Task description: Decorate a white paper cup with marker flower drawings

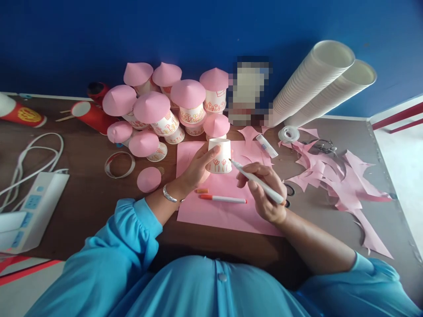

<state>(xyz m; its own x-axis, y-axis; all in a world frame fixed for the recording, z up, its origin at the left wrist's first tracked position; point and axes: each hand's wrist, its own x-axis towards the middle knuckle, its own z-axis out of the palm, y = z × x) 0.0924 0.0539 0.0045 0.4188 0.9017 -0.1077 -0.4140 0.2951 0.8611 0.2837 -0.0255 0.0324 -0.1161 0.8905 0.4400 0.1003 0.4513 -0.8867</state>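
Note:
My left hand (198, 166) grips a white paper cup (219, 155) from its left side, thumb across the front. Red flower drawings run along the cup's lower part. In my right hand (267, 190) is a white marker (261, 182), its tip at the cup's right side, touching or very close. Below them lies a sheet of pink paper (228, 218). On the sheet rest a capped red-and-white marker (224, 199) and a small orange-brown cap (202, 191). A pink paper disc or cone (148, 179) sits left of my left hand.
Several decorated cups with pink cone tops (188, 94) stand at the back. Tall cup stacks (313, 79) lean right of them. Pink scraps (343, 180), scissors (322, 146), a tape roll (288, 134) and a glue stick (267, 146) lie right. A power strip (41, 207) sits left.

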